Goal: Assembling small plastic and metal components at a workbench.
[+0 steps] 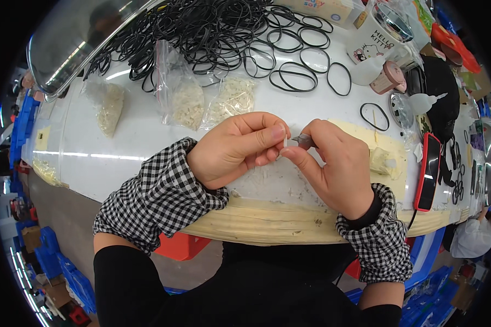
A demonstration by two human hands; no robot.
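Observation:
Both of my hands meet above the table's near edge. My left hand (232,150) pinches a tiny whitish piece (285,142) between thumb and fingertips; its kind is too small to make out. From the other side, my right hand (338,163) grips a small grey metal tool (304,141), perhaps a blade, its tip close to or touching the piece. Fingers cover most of this tool. Just beyond my left hand lie clear plastic bags of small pale pieces: one bag (188,102) stands beside a flatter bag (233,97), and another bag (111,111) lies farther left.
A heap of black rubber loops (202,32) spreads along the far side. Right of it stand a white cup (368,46) and a pink-capped container (388,77). A red-edged phone (430,170) lies at right, near a yellowish crumpled packet (384,163). Yellowish tape (273,220) covers the near edge.

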